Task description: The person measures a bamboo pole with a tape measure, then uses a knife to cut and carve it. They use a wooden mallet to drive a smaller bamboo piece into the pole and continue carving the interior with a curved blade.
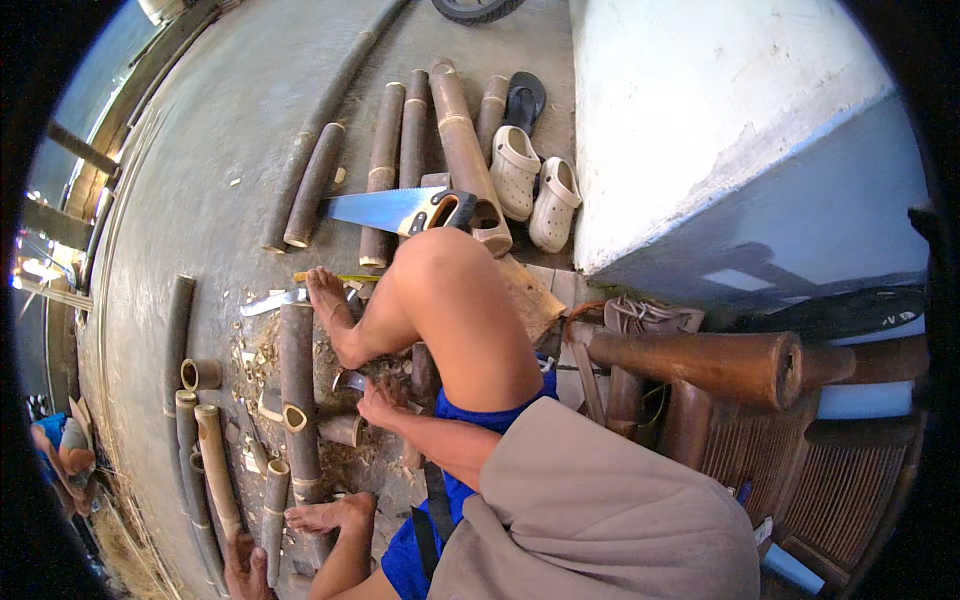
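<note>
One curled right hand (381,404) (with knife (349,381))

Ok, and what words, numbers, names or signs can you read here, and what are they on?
There are none that I can read out.
Saw: any marks near its handle are too small to read.
Black bag-like thing at the far right: a small white mark, too small and blurred to read.
Bike tyre: no letters can be made out.
Bamboo pole by the feet: no writing that I can see.
</note>
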`<action>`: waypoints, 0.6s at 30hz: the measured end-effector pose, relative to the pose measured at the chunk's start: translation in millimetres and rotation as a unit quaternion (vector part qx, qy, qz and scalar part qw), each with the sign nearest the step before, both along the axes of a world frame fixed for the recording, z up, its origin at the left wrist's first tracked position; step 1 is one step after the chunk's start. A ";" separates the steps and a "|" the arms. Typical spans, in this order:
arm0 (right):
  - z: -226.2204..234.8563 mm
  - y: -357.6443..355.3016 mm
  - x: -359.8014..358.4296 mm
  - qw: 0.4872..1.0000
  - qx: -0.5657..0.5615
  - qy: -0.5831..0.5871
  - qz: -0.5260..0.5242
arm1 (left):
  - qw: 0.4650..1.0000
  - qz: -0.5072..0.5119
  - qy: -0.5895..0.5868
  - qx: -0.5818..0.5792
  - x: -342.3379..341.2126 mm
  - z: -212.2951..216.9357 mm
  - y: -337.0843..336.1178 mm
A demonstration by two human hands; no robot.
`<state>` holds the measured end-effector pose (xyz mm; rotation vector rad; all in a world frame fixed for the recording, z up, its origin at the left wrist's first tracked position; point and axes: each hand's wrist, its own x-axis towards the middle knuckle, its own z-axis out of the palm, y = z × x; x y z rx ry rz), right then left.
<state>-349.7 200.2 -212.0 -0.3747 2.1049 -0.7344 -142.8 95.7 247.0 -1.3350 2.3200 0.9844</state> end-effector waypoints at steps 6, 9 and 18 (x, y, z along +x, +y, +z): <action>19.1 -19.1 25.8 0.990 -0.015 0.113 -0.086 | 0.994 0.100 0.053 -0.005 14.3 -7.4 -21.3; 42.2 -16.1 27.5 0.989 -0.059 0.113 -0.079 | 0.988 0.148 0.049 -0.021 13.8 -4.6 -33.7; 58.2 6.9 17.1 0.994 -0.052 0.096 -0.008 | 0.990 0.041 0.106 -0.083 -39.3 -12.3 -29.4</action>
